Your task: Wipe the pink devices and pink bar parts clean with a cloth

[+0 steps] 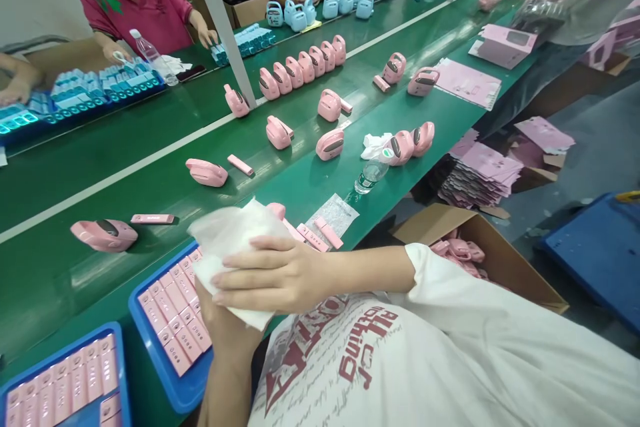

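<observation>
A white wipe or soft pouch point(215, 230) is between my hands, above the edge of a blue tray. My right hand point(280, 273) lies across it, fingers closed together and pressing it. Behind and below is my left hand point(227, 323), its fingers mostly hidden by the white sheet; what it grips under there does not show. The blue tray point(183, 393) holds rows of pink stick-like pieces point(170, 297). Just past the sheet lie a partly hidden pink part point(276, 210), loose pink pieces point(313, 238) and a clear plastic bag point(337, 213).
Pink handheld devices point(105, 235) are spread along the green conveyor point(165, 187). A second blue tray point(123, 373) sits at lower left. A water bottle point(371, 175) stands near the table edge. A cardboard box point(515, 273) of pink parts is beside me. Co-workers sit opposite.
</observation>
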Motion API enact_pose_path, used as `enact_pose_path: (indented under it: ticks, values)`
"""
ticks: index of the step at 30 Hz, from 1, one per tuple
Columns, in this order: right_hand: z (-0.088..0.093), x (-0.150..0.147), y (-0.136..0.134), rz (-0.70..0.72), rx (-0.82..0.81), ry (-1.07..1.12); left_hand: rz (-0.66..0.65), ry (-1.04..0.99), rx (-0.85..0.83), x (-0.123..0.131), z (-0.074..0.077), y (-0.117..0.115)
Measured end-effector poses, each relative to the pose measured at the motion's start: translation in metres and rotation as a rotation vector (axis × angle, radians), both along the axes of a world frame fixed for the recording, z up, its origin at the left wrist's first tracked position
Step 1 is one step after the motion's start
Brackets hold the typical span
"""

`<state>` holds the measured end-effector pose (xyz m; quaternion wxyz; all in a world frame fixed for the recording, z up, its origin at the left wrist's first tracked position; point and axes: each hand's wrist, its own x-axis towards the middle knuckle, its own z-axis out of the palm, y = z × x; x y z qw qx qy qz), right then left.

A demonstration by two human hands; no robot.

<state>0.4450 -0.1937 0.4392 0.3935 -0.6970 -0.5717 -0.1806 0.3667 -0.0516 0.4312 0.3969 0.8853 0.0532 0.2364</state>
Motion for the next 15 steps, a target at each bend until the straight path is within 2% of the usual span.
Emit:
enact_pose_path:
  ticks: [2, 5, 7, 9, 11, 15]
  values:
    - [-0.005, 0.006, -0.001, -0.055, -0.019, -0.056, 0.026, -0.034, 0.099, 0.0, 0.0, -0.002]
    - [-0.01, 0.015, -0.005, -0.233, 0.017, 0.181, 0.049, -0.08, 0.281, -0.001, 0.005, -0.005]
    - [-0.012, 0.016, -0.007, -0.175, 0.033, 0.211, 0.059, -0.081, 0.286, -0.003, 0.006, -0.005]
    - [-0.014, 0.013, -0.007, 0.008, 0.028, 0.158, 0.082, -0.068, 0.196, -0.004, 0.007, -0.005]
    - [-0.018, 0.01, -0.006, 0.087, 0.083, 0.19, 0.136, -0.035, -0.047, -0.002, 0.007, -0.007]
    - [-0.026, 0.004, -0.003, -0.129, 0.291, 0.533, 0.147, 0.028, -0.885, 0.011, 0.01, -0.018]
